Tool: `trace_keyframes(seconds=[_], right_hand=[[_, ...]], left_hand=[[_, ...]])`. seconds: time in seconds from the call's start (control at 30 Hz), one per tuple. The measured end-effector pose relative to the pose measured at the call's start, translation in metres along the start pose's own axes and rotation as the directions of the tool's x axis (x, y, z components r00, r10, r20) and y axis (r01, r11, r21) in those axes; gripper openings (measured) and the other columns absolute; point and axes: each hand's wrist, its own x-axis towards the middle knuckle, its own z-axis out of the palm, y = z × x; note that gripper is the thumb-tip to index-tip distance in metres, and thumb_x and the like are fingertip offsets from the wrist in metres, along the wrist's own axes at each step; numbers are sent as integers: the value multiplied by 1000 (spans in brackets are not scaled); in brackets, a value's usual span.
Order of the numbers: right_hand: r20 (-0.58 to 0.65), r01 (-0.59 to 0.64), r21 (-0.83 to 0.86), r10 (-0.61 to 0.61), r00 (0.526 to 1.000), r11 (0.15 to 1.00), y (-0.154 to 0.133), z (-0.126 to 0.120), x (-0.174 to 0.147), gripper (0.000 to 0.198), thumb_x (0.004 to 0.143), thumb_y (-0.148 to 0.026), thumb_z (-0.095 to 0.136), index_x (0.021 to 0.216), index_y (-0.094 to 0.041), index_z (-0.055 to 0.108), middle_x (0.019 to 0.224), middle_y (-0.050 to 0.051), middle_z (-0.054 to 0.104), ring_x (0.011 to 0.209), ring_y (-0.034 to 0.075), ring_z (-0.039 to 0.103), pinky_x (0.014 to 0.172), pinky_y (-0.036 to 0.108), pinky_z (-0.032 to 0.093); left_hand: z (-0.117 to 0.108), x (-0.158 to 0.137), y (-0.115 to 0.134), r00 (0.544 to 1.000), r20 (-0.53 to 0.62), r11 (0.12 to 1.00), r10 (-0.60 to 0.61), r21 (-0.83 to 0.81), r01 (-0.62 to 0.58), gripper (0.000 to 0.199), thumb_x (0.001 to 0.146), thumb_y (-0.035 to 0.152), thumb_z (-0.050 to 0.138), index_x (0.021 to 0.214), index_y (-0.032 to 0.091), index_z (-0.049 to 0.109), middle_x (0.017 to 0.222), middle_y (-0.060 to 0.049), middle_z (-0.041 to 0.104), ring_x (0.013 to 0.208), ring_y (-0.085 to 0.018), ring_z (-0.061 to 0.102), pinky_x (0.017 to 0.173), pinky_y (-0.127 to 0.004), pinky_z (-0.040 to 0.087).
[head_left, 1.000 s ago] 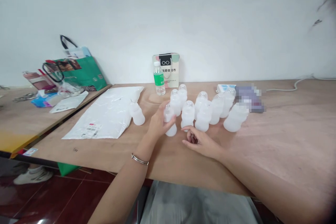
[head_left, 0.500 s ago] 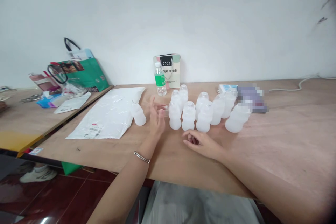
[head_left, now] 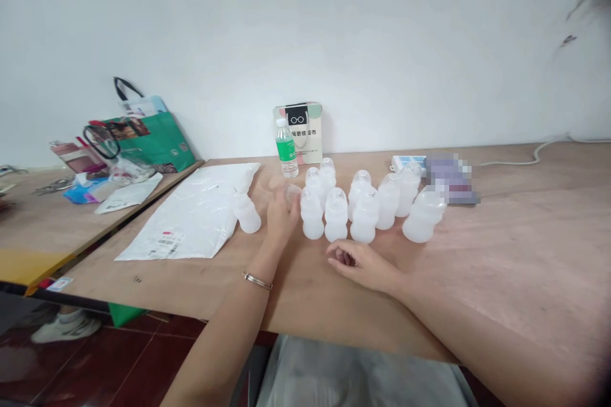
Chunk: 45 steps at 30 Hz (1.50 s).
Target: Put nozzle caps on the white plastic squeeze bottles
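Note:
My left hand (head_left: 282, 215) is closed around a clear domed cap (head_left: 291, 190), partly hidden by the fingers. Left of that hand, a frosted baby bottle (head_left: 247, 213) without a clear dome stands by the white mailing bag. Several frosted baby bottles with clear domed caps stand to the right, among them a front-left bottle (head_left: 312, 215), a middle bottle (head_left: 337, 216) and a far-right bottle (head_left: 422, 219). My right hand (head_left: 359, 261) rests on the table just in front of these bottles, fingers loosely curled, and nothing shows in it.
The white mailing bag (head_left: 191, 210) lies flat on the wooden table (head_left: 515, 254). A water bottle (head_left: 287, 149) and a paper gift bag (head_left: 308, 130) stand by the wall. A small box (head_left: 407, 163) and a blurred purple packet (head_left: 449, 178) lie right. A green bag (head_left: 157, 140) sits far left.
My left hand's spread fingers have closed round the clear cap, which has moved left, away from the front-left bottle. My right hand stays in place. The view has shifted slightly.

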Motion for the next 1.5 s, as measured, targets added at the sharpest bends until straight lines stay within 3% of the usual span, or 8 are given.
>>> trace_keyframes(seconds=[0.07,0.2,0.5,0.97,1.1,1.2,1.37,1.5], right_hand=[[1,2,0,-2,1000,1000,-1,-1,0,14,87,-30,51,94,-20,58,67,-3,51,61,11,48,58,24,38],[15,-3,2,3,1000,1000,-1,-2,0,13,87,-29,51,92,-19,58,66,-3,50,60,11,47,57,24,37],[20,-6,4,6,1000,1000,1,-1,1,14,86,-30,51,93,-19,58,68,-3,51,61,11,48,58,24,38],[22,-7,4,7,1000,1000,0,-2,1,13,87,-30,51,90,-19,57,68,-2,51,62,12,47,58,24,37],[29,-9,65,7,1000,998,-3,-2,0,15,88,-31,50,94,-20,56,68,-3,50,62,12,47,59,25,38],[-15,23,216,-20,1000,976,-2,-1,-1,24,90,-38,49,107,-21,51,75,-1,50,66,12,48,63,26,41],[-197,244,482,-167,966,841,3,0,-2,56,85,-56,51,126,-26,27,97,5,53,84,17,55,78,34,46],[-295,190,524,-32,955,830,3,2,-1,57,80,-63,54,114,-26,27,108,9,52,93,19,58,80,34,48]], left_hand=[[-21,4,11,973,-218,995,81,70,-67,55,85,32,56,131,15,31,133,-17,42,128,-28,38,110,-48,27],[-70,13,18,737,-576,925,354,330,-186,47,84,33,58,122,15,37,120,-14,48,114,-23,52,101,-42,39],[-93,8,-16,986,-164,897,22,440,53,50,87,36,52,131,17,40,126,-15,54,116,-28,53,99,-44,43],[-96,-1,-2,969,-247,922,-24,369,117,70,74,34,69,134,25,34,135,-12,48,123,-31,50,102,-47,42],[-96,14,44,925,-354,989,135,104,-104,75,74,35,70,134,29,26,142,-12,33,103,-21,62,88,-38,53],[-83,25,80,929,-194,942,314,-56,-330,76,71,35,74,131,32,28,141,-10,31,100,-21,62,86,-39,55],[-42,25,105,918,29,898,396,-221,-381,70,69,43,74,126,29,36,128,-10,46,117,-29,53,90,-46,53],[-16,13,101,891,85,845,447,-366,-389,64,75,38,71,125,31,30,114,-7,54,97,-23,64,79,-43,58]])
